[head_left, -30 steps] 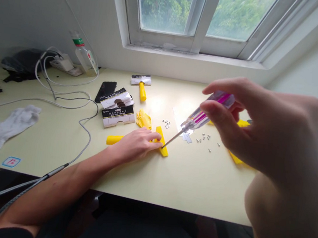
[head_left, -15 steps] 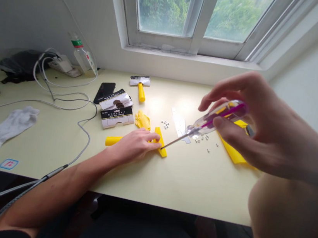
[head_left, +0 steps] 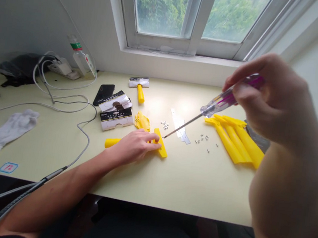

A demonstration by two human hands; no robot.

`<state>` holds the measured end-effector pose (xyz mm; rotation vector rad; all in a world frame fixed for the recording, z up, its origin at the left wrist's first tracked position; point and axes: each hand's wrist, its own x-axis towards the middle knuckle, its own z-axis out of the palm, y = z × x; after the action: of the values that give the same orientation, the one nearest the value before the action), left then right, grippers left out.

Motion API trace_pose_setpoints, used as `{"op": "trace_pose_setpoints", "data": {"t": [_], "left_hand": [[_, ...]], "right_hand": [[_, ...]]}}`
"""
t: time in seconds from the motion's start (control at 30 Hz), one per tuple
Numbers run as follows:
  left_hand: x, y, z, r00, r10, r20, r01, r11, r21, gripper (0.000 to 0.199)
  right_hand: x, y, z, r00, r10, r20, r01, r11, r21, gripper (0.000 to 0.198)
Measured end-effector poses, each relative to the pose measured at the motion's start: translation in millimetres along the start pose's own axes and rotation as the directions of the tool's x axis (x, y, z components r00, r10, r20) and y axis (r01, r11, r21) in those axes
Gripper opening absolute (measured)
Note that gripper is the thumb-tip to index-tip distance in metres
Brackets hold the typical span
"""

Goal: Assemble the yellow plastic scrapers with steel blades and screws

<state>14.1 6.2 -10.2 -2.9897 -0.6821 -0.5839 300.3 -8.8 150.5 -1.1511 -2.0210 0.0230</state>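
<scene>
Nearest, the raised right hand (head_left: pixel 278 103) grips a clear-and-purple-handled screwdriver (head_left: pixel 219 103) between thumb and fingers, its shaft slanting down and leftward. Beyond it on the pale tabletop (head_left: pixel 197 186), the left hand (head_left: pixel 132 144) grasps a yellow T-shaped scraper (head_left: pixel 164 153) near the neck, the handle end showing left of the wrist and the crossbar lying past the fingertips. The screwdriver tip is at the crossbar's edge; whether it touches is too small to tell. Right of the scraper are scattered small screws (head_left: pixel 208 151), then a pile of yellow scraper handles (head_left: pixel 232 140). Just past the crossbar lie small nuts (head_left: pixel 165 127), with flat metal plates (head_left: pixel 179 122) to their right and small yellow parts (head_left: pixel 142 121) to their left. Black-and-white card sleeves (head_left: pixel 117 120) overlap a black phone (head_left: pixel 103 94). Farther back lies another yellow-handled scraper (head_left: pixel 140 94), its head sleeved in card, below the window (head_left: pixel 164 10).
</scene>
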Motion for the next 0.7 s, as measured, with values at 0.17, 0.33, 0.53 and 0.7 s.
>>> {"op": "trace_pose_setpoints", "data": {"t": [0.17,0.33,0.53,0.7], "left_hand": [[1,0,-2,0.999,0.031,0.014,-0.031,0.999,0.024,0.027],[0,0,-2,0.998,0.066,-0.023,-0.066,0.997,0.034,0.028],[0,0,-3,0.995,0.080,-0.067,-0.077,0.996,0.055,0.030],[1,1,-3,0.995,0.076,-0.066,-0.073,0.996,0.053,0.028]], "right_hand": [[5,13,9,1.000,0.006,-0.027,-0.006,1.000,-0.002,0.019],[5,16,11,0.999,-0.017,-0.045,0.019,0.999,0.041,0.023],[5,17,11,0.999,-0.013,-0.043,0.014,0.999,0.040,0.021],[5,15,10,0.998,-0.014,-0.065,0.016,0.999,0.032,0.012]]}}
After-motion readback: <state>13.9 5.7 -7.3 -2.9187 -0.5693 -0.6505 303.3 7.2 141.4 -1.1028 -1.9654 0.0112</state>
